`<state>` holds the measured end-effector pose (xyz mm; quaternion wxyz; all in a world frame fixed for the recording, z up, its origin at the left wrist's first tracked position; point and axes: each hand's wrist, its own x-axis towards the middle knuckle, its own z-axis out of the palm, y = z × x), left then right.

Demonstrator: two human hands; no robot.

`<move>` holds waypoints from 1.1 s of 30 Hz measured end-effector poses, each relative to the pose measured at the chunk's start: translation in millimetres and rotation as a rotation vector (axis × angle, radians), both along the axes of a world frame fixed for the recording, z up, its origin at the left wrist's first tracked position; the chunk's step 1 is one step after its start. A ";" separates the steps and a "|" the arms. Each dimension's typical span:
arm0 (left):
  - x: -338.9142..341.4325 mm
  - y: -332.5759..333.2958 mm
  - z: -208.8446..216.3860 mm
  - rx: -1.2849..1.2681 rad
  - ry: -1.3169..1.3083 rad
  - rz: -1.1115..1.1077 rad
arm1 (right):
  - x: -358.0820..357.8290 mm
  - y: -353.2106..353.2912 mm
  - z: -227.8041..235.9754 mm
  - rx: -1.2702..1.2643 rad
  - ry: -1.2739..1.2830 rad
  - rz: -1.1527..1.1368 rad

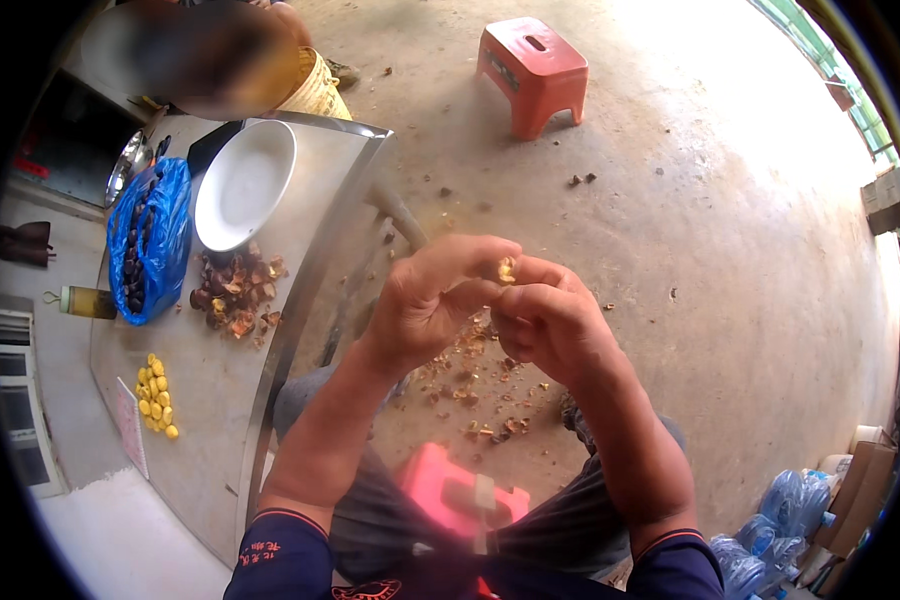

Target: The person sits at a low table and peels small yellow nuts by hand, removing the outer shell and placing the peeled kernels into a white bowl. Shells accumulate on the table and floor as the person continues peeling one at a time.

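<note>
Above the floor between my knees, my left hand (425,295) and my right hand (550,315) meet with bent fingers. A small yellow chestnut (507,269), partly hidden, is pinched between the fingertips of both. Left of my arms on the table (210,400) lies a heap of brown chestnut shells (238,290). Nearer to me on that table is a cluster of yellow peeled chestnuts (154,395). Dark unpeeled chestnuts fill an open blue plastic bag (165,235) behind them. A white oval bowl (245,185) stands beside the bag.
Shell scraps (470,380) litter the floor below my hands. A red plastic stool (535,70) stands farther off, a pink one (450,490) between my legs. Another person, blurred, is at the far left by a yellow basket (315,88). Clear plastic bottles (780,520) lie at the right.
</note>
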<state>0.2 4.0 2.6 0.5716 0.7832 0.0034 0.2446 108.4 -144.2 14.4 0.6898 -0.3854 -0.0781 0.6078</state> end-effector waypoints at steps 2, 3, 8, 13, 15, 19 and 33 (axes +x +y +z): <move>-4.9 6.4 3.7 -0.036 0.073 -0.041 | -2.4 1.4 5.7 -0.064 -0.080 0.006; -5.6 8.2 4.3 0.006 0.040 -0.034 | -2.9 2.2 7.4 -0.094 -0.121 0.010; -0.8 8.1 9.3 0.306 -0.071 0.028 | 3.1 -0.6 6.8 -0.034 -0.066 0.010; 1.1 9.5 3.7 0.390 -0.123 0.018 | 5.9 0.5 5.0 -0.048 -0.115 0.033; 2.1 9.7 5.5 0.385 -0.129 0.042 | 6.5 -1.5 -0.8 -0.049 -0.091 0.034; -1.8 9.9 8.5 0.397 -0.099 0.070 | 6.6 -4.0 6.3 -0.034 -0.086 0.056; -6.6 6.6 19.4 0.580 0.026 -0.028 | 14.7 -5.2 1.0 -0.179 -0.228 0.181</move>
